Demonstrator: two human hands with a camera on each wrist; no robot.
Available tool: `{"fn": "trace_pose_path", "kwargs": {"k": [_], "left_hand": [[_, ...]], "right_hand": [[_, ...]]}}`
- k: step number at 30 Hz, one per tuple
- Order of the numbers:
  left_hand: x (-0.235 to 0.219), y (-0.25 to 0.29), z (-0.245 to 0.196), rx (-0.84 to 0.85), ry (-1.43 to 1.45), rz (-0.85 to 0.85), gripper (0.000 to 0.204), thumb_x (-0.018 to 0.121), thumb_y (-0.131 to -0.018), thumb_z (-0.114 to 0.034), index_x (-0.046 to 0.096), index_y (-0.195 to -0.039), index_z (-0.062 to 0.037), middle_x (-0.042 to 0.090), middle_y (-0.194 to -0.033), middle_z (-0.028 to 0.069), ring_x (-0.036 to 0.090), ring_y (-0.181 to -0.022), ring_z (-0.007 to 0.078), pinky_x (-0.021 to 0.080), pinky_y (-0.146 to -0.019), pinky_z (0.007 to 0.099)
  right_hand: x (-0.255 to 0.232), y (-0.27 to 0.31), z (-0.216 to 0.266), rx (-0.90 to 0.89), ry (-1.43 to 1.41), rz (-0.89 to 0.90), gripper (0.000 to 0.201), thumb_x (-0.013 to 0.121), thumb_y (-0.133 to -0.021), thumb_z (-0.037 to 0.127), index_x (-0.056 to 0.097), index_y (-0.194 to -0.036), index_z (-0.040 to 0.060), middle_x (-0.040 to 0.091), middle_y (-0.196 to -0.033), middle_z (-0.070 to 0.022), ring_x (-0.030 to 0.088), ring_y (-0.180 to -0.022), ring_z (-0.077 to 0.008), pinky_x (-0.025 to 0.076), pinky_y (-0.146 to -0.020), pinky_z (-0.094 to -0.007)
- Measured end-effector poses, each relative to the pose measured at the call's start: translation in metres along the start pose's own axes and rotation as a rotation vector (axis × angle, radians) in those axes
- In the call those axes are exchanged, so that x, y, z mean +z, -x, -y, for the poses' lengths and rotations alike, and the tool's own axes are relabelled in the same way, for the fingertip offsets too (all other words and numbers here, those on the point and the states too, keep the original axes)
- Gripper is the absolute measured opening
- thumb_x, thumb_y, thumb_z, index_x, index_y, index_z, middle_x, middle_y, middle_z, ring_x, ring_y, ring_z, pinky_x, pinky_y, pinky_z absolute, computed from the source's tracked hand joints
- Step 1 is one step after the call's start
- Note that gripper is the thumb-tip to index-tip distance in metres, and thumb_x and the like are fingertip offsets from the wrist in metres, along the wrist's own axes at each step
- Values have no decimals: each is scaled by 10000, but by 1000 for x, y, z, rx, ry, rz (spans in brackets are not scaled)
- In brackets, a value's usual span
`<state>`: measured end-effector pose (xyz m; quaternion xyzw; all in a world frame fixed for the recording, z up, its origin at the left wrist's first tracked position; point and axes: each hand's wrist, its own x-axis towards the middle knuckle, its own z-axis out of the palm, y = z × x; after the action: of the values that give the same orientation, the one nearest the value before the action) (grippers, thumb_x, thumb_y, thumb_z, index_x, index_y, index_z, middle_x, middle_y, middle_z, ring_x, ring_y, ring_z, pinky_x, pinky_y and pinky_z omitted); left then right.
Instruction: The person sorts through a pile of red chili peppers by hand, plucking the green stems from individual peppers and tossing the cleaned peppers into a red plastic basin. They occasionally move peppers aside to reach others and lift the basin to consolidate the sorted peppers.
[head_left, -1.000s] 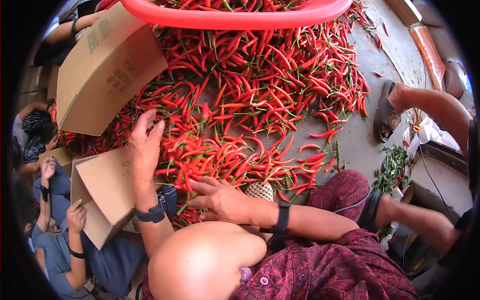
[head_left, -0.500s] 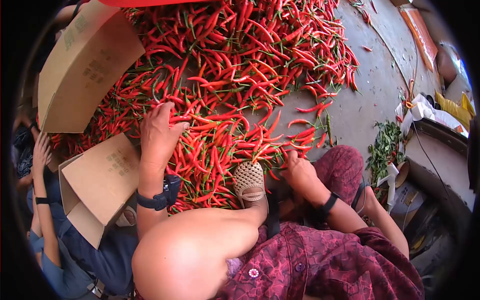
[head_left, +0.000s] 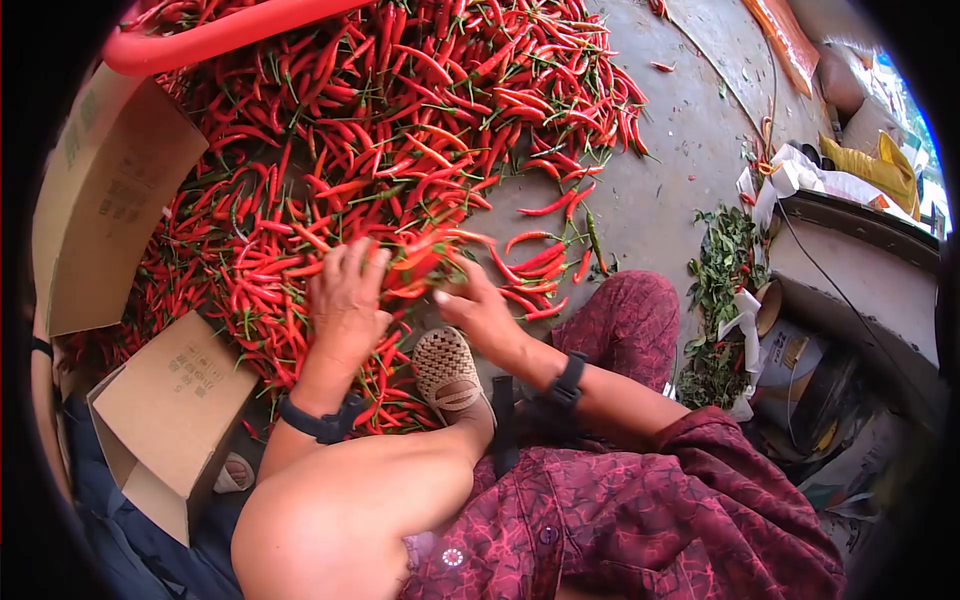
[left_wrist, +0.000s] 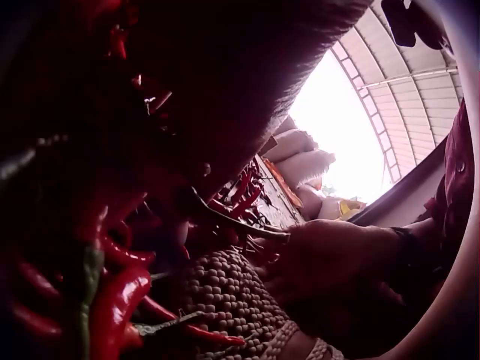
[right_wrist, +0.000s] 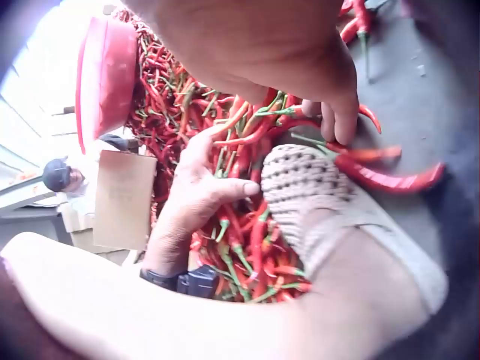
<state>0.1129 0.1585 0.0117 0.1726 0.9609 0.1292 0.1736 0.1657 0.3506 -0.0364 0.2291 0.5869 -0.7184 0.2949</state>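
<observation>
Red chili peppers (head_left: pixel 330 130) with green stems lie in a wide heap on the floor. Over its near part, my left hand (head_left: pixel 348 300) rests with fingers spread; in the right wrist view the left hand (right_wrist: pixel 187 199) has its thumb held apart, touching peppers. Facing it, my right hand (head_left: pixel 482 312) has curled fingers, with blurred peppers between the hands. The right wrist view shows the right hand (right_wrist: pixel 330 97) bent over several peppers. A thin stem (left_wrist: pixel 251 227) meets the right hand's fingertips in the left wrist view.
A woven shoe (head_left: pixel 447 368) stands just below the hands. Cardboard boxes (head_left: pixel 185 385) are at the left, a red plastic rim (head_left: pixel 230 38) at the top left. Green leaves (head_left: pixel 722 260) and a dark bucket (head_left: pixel 800 370) lie right, beyond a bent knee (head_left: pixel 640 300).
The head view has shifted rightward. My right hand has moved from the right of the shoe up and left, close to my left hand, and peppers now blur between them.
</observation>
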Motion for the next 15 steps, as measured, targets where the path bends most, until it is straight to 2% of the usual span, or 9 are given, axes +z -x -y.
{"fn": "trace_pose_path", "kwargs": {"k": [1,3,4,6,7,8,10,13,15], "left_hand": [[-3,-2,10,-67,-38,-44,783,802,-558,-118,489,-1275,-149,447,-1340,86,397,-1261,313,395,-980,474],[-16,-4,29,-188,23,-92,690,762,-618,-87,506,-1258,-126,475,-1326,114,423,-1244,319,400,-990,473],[-19,-3,41,-202,67,-120,685,764,-622,-88,504,-1256,-107,483,-1317,128,434,-1232,330,397,-995,477],[-24,-3,59,-238,134,-178,685,772,-624,-86,500,-1253,-75,497,-1301,148,451,-1210,347,392,-1002,478],[-25,-4,63,-263,157,-206,689,778,-622,-84,497,-1252,-63,502,-1293,154,457,-1200,353,390,-1006,473],[-25,-2,64,-292,183,-235,694,784,-621,-82,495,-1251,-51,507,-1285,160,464,-1191,358,388,-1009,469],[-37,-1,45,-236,42,-326,685,787,-621,-70,499,-1242,-42,518,-1272,156,475,-1177,355,390,-1008,451],[-39,-9,10,8,87,-434,540,770,-640,-41,566,-1139,-45,568,-1160,134,520,-1090,325,416,-949,422],[-28,-11,-18,290,276,-331,387,757,-646,-56,602,-1001,-46,604,-888,88,583,-843,272,481,-736,385]], "right_hand": [[15,-10,22,-118,-28,54,647,612,-926,172,259,-1464,104,602,-1132,-135,620,-910,-192,523,-771,-317],[24,-15,68,-91,-90,245,646,618,-921,151,277,-1467,99,635,-1098,-111,638,-886,-179,531,-744,-294],[14,-9,93,-30,-44,293,539,628,-909,131,406,-1397,74,660,-1029,-89,640,-863,-149,538,-700,-277],[-30,-4,111,-251,366,-23,354,706,-835,121,581,-1145,3,677,-875,-93,636,-780,-140,524,-667,-296],[-67,-8,111,-319,597,-212,360,723,-815,134,573,-1114,0,679,-828,-124,648,-758,-156,525,-669,-301],[-106,-14,105,-290,698,-405,362,734,-794,148,569,-1085,8,673,-822,-161,665,-752,-225,528,-689,-328],[-159,-5,106,-96,1101,-633,488,760,-742,289,544,-1054,-17,666,-925,-218,641,-898,-396,511,-799,-432],[-172,-8,97,149,1173,-602,530,760,-748,327,526,-1061,-31,639,-1005,-280,618,-993,-408,491,-855,-448],[-161,-26,75,89,1111,-458,597,768,-753,324,511,-1150,-40,639,-1009,-282,646,-962,-369,511,-821,-437]]}}
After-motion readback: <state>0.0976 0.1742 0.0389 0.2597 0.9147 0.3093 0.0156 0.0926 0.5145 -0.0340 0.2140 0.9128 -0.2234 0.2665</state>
